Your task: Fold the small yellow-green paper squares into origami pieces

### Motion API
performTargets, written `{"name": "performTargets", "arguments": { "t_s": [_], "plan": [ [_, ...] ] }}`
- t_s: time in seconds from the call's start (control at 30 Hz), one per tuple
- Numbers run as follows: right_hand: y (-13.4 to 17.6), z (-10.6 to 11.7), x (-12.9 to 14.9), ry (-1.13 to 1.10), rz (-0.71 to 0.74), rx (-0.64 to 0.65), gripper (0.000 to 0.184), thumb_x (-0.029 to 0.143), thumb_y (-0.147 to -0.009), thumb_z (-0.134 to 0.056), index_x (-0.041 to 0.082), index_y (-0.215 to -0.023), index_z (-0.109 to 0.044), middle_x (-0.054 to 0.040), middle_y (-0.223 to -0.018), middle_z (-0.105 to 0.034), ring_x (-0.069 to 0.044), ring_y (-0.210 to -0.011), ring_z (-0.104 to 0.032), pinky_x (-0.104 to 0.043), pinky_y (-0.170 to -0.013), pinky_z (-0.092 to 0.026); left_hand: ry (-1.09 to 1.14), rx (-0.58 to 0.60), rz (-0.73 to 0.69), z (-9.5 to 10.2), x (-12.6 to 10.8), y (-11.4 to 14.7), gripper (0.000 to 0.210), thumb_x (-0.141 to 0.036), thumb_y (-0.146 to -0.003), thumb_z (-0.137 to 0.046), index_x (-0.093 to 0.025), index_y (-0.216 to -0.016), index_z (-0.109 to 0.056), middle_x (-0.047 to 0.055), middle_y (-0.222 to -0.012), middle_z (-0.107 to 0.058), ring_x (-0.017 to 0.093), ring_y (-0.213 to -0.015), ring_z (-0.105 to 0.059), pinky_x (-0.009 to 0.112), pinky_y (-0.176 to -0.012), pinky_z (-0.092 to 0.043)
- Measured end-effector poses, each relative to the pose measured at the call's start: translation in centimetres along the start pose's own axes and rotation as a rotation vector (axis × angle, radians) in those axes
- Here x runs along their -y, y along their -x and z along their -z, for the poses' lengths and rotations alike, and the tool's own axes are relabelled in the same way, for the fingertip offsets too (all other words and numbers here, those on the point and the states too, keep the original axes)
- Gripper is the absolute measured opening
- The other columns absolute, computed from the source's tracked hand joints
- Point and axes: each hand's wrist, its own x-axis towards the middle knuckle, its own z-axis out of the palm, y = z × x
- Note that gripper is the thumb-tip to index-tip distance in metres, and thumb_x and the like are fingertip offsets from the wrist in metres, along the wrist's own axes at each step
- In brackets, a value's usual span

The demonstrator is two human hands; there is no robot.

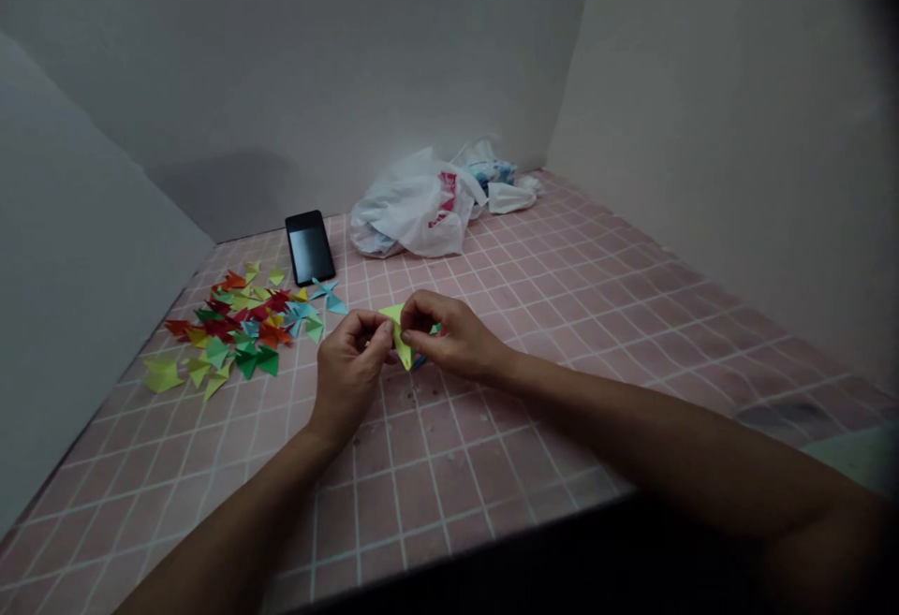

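Observation:
Between my two hands, a little above the tiles, is a small piece of folded yellow-green paper [398,320] with its point downward. My left hand [355,353] pinches its left edge between thumb and fingers. On the right side, my right hand [449,334] is closed on the same paper, thumb and fingertips pressed together. Behind the right fingers, bits of green and blue paper show, mostly hidden. To the left lies a loose pile of folded paper pieces [225,327] in red, orange, yellow, green and light blue.
A black phone [310,250] leans or lies behind the pile. Near the back wall sit a white plastic bag [414,203] with red print and a blue-and-white packet [492,172]. Pink tiles [421,498] cover the surface, with walls left, back and right and a front edge nearest me.

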Motion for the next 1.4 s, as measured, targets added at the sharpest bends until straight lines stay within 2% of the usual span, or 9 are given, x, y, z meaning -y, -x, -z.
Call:
{"name": "performTargets", "arguments": {
  "t_s": [0.2,0.43,0.6,0.73,1.13,1.4],
  "plan": [
    [0.0,-0.13,-0.45,-0.035,-0.084,-0.009,0.003,0.014,-0.077,-0.057,0.017,-0.076,-0.056,0.0018,-0.073,-0.057,-0.011,-0.066,-0.052,-0.025,-0.061,-0.04,-0.034,0.01,-0.03,-0.15,0.21,0.1,0.013,-0.03,-0.082,-0.069,-0.018,-0.081,-0.065,-0.002,-0.069,-0.066,0.012,-0.056,-0.065,0.023,-0.054,-0.054],
    [-0.1,0.07,-0.33,-0.061,-0.136,0.039,0.004,0.014,-0.077,-0.056,0.016,-0.075,-0.057,0.0007,-0.074,-0.058,-0.013,-0.069,-0.053,-0.026,-0.064,-0.041,0.077,0.052,0.053,-0.21,0.31,-0.2,0.015,-0.029,-0.079,-0.071,-0.017,-0.079,-0.063,-0.003,-0.069,-0.064,0.011,-0.055,-0.064,0.023,-0.055,-0.055],
    [0.03,0.08,-0.07,0.108,-0.004,-0.043,0.009,0.011,-0.078,-0.058,0.018,-0.074,-0.053,0.0004,-0.076,-0.055,-0.013,-0.07,-0.051,-0.026,-0.065,-0.039,0.058,0.027,0.043,-0.33,0.15,-0.08,0.016,-0.03,-0.079,-0.071,-0.017,-0.08,-0.063,-0.002,-0.071,-0.065,0.012,-0.058,-0.064,0.024,-0.056,-0.057],
    [0.22,-0.04,-0.07,0.243,0.102,-0.048,0.013,0.013,-0.082,-0.058,0.018,-0.073,-0.051,-0.0012,-0.079,-0.054,-0.014,-0.074,-0.051,-0.027,-0.068,-0.04,0.022,0.012,0.023,-0.47,0.05,0.2,0.017,-0.031,-0.079,-0.072,-0.017,-0.079,-0.064,-0.002,-0.069,-0.065,0.013,-0.058,-0.064,0.024,-0.056,-0.056],
    [0.44,0.07,-0.13,0.452,0.191,-0.042,0.009,0.017,-0.089,-0.057,0.017,-0.079,-0.055,-0.0053,-0.085,-0.058,-0.017,-0.078,-0.053,-0.03,-0.071,-0.039,-0.018,0.035,-0.003,-0.23,0.67,0.28,0.015,-0.032,-0.083,-0.07,-0.017,-0.082,-0.066,0.0,-0.076,-0.067,0.015,-0.065,-0.066,0.028,-0.064,-0.056],
    [0.68,-0.14,0.17,0.593,0.208,-0.034,0.01,0.016,-0.089,-0.053,0.016,-0.081,-0.058,-0.0076,-0.086,-0.061,-0.019,-0.08,-0.053,-0.032,-0.072,-0.038,-0.085,0.016,-0.022,-0.27,0.65,0.31,0.011,-0.028,-0.081,-0.07,-0.018,-0.08,-0.067,0.0,-0.074,-0.067,0.014,-0.065,-0.065,0.026,-0.062,-0.052]
  ]
}}
